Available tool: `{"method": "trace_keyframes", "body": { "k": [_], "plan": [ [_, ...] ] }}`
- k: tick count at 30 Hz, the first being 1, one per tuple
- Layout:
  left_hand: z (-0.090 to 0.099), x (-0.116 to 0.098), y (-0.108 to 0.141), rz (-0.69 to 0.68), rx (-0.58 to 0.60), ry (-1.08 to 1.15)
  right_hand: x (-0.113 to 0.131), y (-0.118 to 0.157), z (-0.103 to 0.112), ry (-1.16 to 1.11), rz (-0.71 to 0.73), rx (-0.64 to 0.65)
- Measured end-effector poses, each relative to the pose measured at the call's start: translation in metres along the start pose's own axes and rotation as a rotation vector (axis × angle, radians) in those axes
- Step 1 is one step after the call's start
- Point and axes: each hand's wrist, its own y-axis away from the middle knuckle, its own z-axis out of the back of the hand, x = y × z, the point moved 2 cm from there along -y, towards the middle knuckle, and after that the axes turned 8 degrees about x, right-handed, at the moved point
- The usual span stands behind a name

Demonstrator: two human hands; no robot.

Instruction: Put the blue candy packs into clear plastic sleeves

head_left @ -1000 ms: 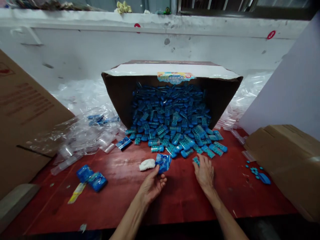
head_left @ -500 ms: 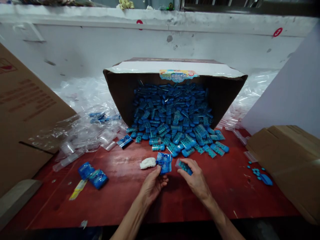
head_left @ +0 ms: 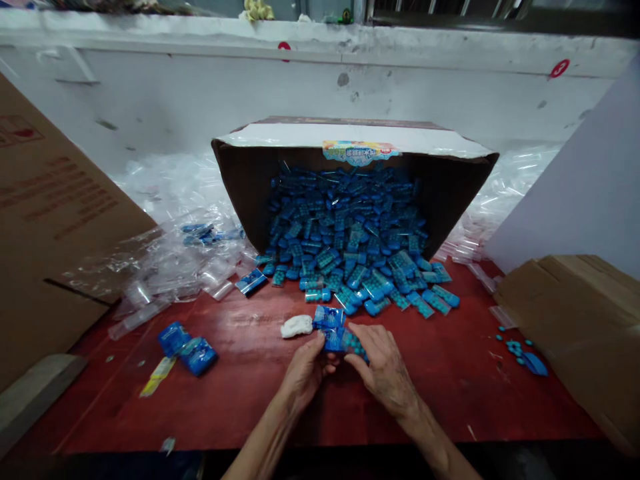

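Between thumb and fingers, my left hand (head_left: 307, 370) grips a small blue packet (head_left: 333, 339). My right hand (head_left: 383, 367) holds a clear container of teal beads (head_left: 354, 344), its end against the packet. Another blue packet (head_left: 329, 315) lies just beyond them, beside a white crumpled wad (head_left: 297, 326). Behind my hands, a heap of similar bead containers (head_left: 350, 227) spills from a cardboard box (head_left: 460, 193) lying on its side.
Blue packets (head_left: 199, 356) and a yellow strip (head_left: 159, 376) lie on the red table (head_left: 240, 407) at left. Clear plastic sleeves (head_left: 175, 260) pile behind. Loose beads (head_left: 515, 347) sit near a right-hand carton (head_left: 575, 327); a large carton (head_left: 55, 220) stands left.
My right hand has moved left, bringing the bead container up to the blue packet in my left hand. The view has shifted slightly.
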Motion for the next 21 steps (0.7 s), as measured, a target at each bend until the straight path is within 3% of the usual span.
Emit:
{"method": "trace_keyframes", "body": {
  "k": [6, 10, 17, 21],
  "plan": [
    [-0.002, -0.006, 0.001, -0.028, 0.048, -0.136, -0.004, 0.003, 0.001, -0.054, -0.027, 0.070],
    [-0.005, -0.010, 0.003, -0.038, -0.001, -0.246, -0.008, 0.003, -0.006, -0.125, 0.020, 0.100],
    [-0.016, -0.011, 0.007, -0.031, 0.015, -0.077, -0.004, 0.000, -0.031, -0.284, -0.020, 0.038],
    [-0.015, -0.018, 0.011, -0.036, 0.022, -0.094, -0.005, -0.002, -0.029, -0.709, -0.113, 0.092]
  ]
}}
